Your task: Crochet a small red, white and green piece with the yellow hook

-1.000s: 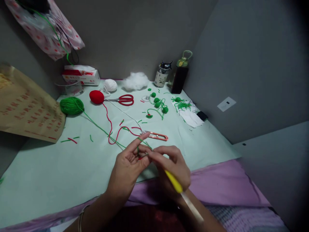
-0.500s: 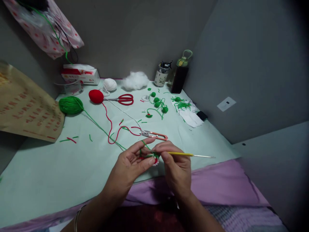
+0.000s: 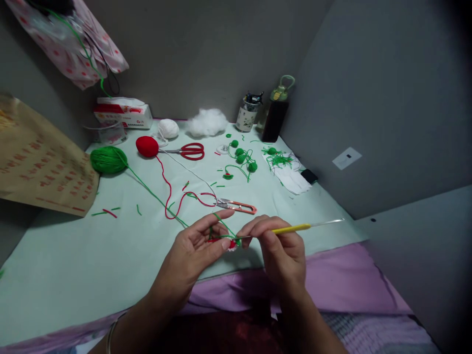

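My left hand [image 3: 197,246] pinches a small red and white crochet piece [image 3: 230,244] between thumb and fingers, with green yarn [image 3: 158,199] looped over its raised forefinger. My right hand [image 3: 282,246] grips a yellow-handled crochet hook [image 3: 295,228], whose tip sits at the piece and whose shaft points right and slightly up. The green strand runs back across the pale green table [image 3: 66,265] to a green yarn ball [image 3: 109,160]. A red yarn ball [image 3: 147,146] trails a red strand toward my hands.
Orange thread snips [image 3: 238,206] lie just beyond my hands. Red scissors [image 3: 191,151], a white yarn ball [image 3: 168,128], stuffing [image 3: 207,123], small green crochet balls [image 3: 243,158], a tissue box [image 3: 123,114], a jar [image 3: 246,115] and a dark bottle [image 3: 275,118] stand farther back. Grey walls close in on the right.
My right hand swung the hook from pointing down toward me to lying level and pointing right, then shifted right and tilted it up a little. The left hand stayed put, holding the piece.
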Available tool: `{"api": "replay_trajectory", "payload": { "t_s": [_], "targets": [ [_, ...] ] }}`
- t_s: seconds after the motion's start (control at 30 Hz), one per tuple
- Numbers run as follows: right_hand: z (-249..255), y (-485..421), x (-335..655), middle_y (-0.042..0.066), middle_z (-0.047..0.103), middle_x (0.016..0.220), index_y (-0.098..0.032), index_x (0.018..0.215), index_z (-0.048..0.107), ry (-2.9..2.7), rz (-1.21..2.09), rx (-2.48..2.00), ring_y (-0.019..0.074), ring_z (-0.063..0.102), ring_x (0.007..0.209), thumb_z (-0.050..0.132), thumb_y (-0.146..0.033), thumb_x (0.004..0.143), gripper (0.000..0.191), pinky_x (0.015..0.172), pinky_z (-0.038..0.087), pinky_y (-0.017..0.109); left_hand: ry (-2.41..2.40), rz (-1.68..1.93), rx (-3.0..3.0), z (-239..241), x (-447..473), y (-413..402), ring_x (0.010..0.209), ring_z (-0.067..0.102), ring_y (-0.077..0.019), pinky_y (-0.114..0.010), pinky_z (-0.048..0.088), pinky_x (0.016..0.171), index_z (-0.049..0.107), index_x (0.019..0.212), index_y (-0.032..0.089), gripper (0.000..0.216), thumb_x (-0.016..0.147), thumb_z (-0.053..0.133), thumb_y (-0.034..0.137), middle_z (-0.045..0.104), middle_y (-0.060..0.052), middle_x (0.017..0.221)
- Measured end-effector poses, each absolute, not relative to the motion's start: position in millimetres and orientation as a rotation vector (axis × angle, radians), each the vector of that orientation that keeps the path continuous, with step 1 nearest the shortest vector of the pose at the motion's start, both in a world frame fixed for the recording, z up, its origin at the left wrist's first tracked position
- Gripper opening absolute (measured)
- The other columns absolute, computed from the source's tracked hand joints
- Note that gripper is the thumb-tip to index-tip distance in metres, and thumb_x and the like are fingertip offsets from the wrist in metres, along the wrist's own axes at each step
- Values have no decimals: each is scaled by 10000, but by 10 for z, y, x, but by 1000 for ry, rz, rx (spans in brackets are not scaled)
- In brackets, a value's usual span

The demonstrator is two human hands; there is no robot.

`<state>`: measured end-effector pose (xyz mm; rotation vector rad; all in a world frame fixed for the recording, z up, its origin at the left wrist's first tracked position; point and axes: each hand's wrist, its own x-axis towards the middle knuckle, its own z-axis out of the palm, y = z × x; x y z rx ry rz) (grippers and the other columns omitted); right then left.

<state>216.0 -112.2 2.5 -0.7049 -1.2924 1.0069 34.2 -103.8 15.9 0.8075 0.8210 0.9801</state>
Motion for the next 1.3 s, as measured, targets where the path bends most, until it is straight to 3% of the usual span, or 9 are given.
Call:
{"api": "replay_trajectory", "payload": {
  "t_s": [0.23,0.43,0.57,0.63,0.7,0.8,1.0,1.17,1.3],
  "targets": [
    [113,-1220,2200,63,776,1022,-220,1133,721,-1654,635,-765,196,710,940,545,-118,1033,227,817,584,371,960,1009,924,197,351,-1041,854,606,-137,-245,510,846,792,1229,325,427,815,855,245,624,20,856],
    [172,-1240,2184,92,786,1002,-221,1177,684,-1939,272,-826,209,738,872,512,-142,1044,231,711,634,360,1058,1091,982,233,370,-1061,850,618,-153,-278,513,895,807,1198,298,424,783,857,225,634,19,836],
    [41,-1275,2134,118,794,1018,-204,1300,683,-2035,-129,-878,246,758,918,603,-106,993,333,758,664,380,939,1092,870,215,409,-1074,810,608,-139,-253,512,833,789,1241,298,499,758,891,226,635,25,809],
    [-28,-1285,2114,72,791,974,-273,1350,679,-1987,-211,-873,232,762,870,672,-63,941,460,758,669,363,806,1019,721,196,425,-1074,787,608,-134,-250,512,799,774,1271,283,548,741,911,253,644,19,808],
    [-52,-1287,2107,50,781,995,-326,1375,670,-1930,-145,-881,225,760,883,696,-64,928,519,755,668,352,699,919,566,178,423,-1064,800,620,-140,-257,510,810,770,1276,250,566,732,921,288,670,-3,837],
    [-2,-1287,2120,72,758,1046,-279,1303,712,-1813,184,-865,215,737,941,607,-132,1004,350,764,647,352,672,872,486,171,383,-1029,775,612,-120,-237,488,813,778,1258,218,525,754,911,277,678,-10,824],
    [88,-1229,2105,23,705,813,-249,998,778,-1353,743,-809,180,666,759,591,-204,1031,195,666,560,331,767,1001,665,193,350,-1025,754,577,-102,-202,450,746,783,1253,246,482,784,894,242,659,15,800],
    [62,-1181,2033,49,759,912,-255,1031,791,-1432,697,-865,206,703,878,627,-192,1013,177,730,590,352,815,995,755,156,411,-1065,886,624,-149,-277,496,882,757,1299,286,482,828,850,237,677,-2,910],
    [-29,-1196,2012,60,738,969,-277,1155,779,-1587,410,-931,195,711,854,627,-128,995,267,707,614,340,801,1053,716,123,456,-1064,870,646,-148,-271,508,870,721,1351,293,564,810,873,247,713,-1,922]
  ]
}}
